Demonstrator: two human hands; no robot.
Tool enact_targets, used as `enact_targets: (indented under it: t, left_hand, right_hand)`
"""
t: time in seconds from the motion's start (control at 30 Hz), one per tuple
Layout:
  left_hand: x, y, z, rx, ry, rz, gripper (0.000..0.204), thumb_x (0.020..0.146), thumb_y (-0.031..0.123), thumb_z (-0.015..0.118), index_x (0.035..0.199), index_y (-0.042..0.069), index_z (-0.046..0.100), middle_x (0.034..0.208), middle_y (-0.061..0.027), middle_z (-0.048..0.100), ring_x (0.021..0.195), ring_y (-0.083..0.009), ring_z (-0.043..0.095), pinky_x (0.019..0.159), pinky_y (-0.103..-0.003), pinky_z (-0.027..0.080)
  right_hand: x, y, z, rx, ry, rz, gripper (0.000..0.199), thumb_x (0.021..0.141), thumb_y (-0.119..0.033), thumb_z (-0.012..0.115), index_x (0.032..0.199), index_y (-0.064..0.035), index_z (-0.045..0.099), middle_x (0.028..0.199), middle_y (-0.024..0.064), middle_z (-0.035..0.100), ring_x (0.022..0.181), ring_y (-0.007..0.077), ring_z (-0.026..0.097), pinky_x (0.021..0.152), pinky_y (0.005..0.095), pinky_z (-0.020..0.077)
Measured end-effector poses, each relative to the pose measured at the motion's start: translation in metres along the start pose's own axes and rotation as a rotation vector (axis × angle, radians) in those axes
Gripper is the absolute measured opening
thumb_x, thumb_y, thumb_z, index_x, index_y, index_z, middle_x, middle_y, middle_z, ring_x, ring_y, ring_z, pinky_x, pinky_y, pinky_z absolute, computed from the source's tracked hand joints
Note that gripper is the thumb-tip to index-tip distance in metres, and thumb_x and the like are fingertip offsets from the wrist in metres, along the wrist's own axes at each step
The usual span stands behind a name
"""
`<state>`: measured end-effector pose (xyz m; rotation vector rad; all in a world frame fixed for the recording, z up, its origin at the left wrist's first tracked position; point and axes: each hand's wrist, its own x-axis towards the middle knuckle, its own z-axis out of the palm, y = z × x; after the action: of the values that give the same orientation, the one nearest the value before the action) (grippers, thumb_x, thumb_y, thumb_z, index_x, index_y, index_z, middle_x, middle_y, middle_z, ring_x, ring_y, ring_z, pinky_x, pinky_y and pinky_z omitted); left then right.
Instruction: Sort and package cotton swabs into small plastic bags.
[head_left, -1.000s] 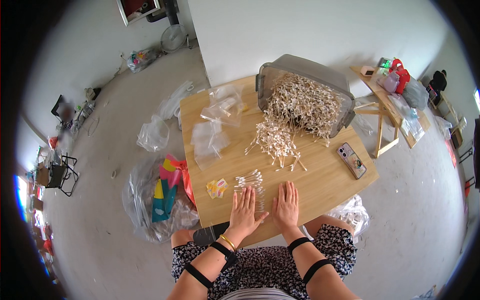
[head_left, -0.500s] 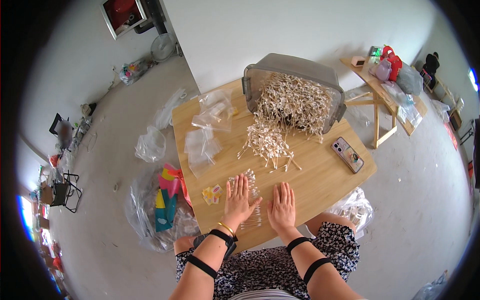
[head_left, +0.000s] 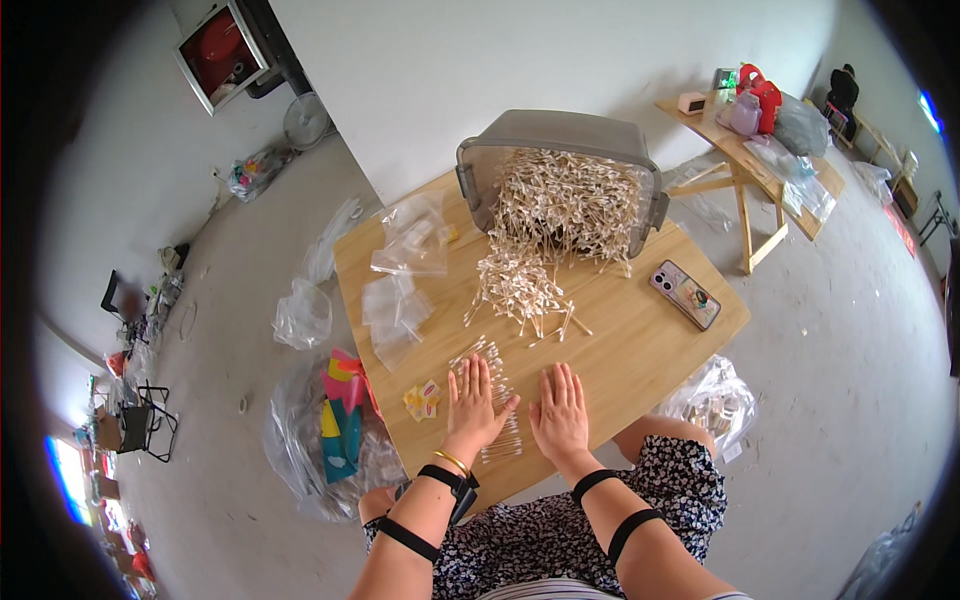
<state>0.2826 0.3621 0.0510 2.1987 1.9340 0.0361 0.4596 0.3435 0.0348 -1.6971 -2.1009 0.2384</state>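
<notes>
Flat on the wooden table, my left hand lies with fingers stretched out, partly over a row of cotton swabs. Some swabs show beyond its fingertips and along its thumb side. My right hand rests palm down on the bare wood just right of that row, holding nothing. Small yellow-and-white labels lie left of my left hand. Farther back, a loose heap of cotton swabs spills from a grey plastic bin tipped on its side and packed with more swabs.
Clear plastic bags lie on the table's left side. A phone is at the right. Plastic bags stand on the floor beside the table, another bag at the right. A folding wooden table with bags stands at back right.
The view has turned and shifted slightly, so the table and bin sit a little farther left. Both hands stay flat in nearly the same places on the table.
</notes>
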Motion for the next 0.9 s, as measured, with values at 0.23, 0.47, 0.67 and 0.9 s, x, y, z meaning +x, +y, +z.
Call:
enact_targets:
  t: [0.23, 0.47, 0.67, 0.9]
  left_hand:
    - [-0.015, 0.018, 0.01, -0.003, 0.015, -0.009, 0.1, 0.097, 0.07, 0.028, 0.155, -0.008, 0.007, 0.164, -0.0242, 0.006, 0.154, -0.0332, 0.0, 0.123, -0.05, -0.003]
    - [-0.022, 0.029, 0.019, -0.081, 0.04, -0.076, 0.1, 0.097, 0.068, 0.032, 0.153, -0.012, 0.01, 0.162, -0.0297, 0.006, 0.153, -0.038, 0.002, 0.123, -0.051, 0.001]
    - [-0.012, 0.022, 0.02, -0.068, 0.058, -0.071, 0.1, 0.097, 0.068, 0.032, 0.154, -0.011, 0.009, 0.163, -0.0291, 0.006, 0.153, -0.0375, 0.002, 0.123, -0.051, -0.001]
    - [-0.006, 0.013, 0.012, -0.121, 0.05, 0.004, 0.098, 0.099, 0.066, 0.03, 0.154, -0.011, 0.006, 0.163, -0.0277, 0.004, 0.154, -0.0363, 0.001, 0.123, -0.05, -0.003]
  right_hand:
    - [-0.001, 0.001, -0.002, 0.011, -0.006, 0.006, 0.06, 0.096, -0.029, 0.048, 0.147, 0.0009, 0.04, 0.154, 0.0213, 0.035, 0.149, 0.0323, 0.025, 0.124, 0.046, 0.0175]
    - [-0.001, 0.001, 0.0, 0.017, -0.014, 0.008, 0.06, 0.095, -0.03, 0.049, 0.147, 0.0011, 0.04, 0.155, 0.0214, 0.033, 0.149, 0.0323, 0.024, 0.124, 0.046, 0.017]
    - [0.0, 0.001, 0.001, 0.049, 0.012, 0.004, 0.061, 0.095, -0.03, 0.049, 0.147, 0.0009, 0.04, 0.155, 0.0214, 0.033, 0.149, 0.0324, 0.024, 0.124, 0.0459, 0.0169]
    - [0.0, 0.003, -0.001, 0.018, 0.002, 0.004, 0.061, 0.096, -0.032, 0.049, 0.147, 0.001, 0.04, 0.155, 0.021, 0.034, 0.149, 0.0323, 0.025, 0.123, 0.0457, 0.0176]
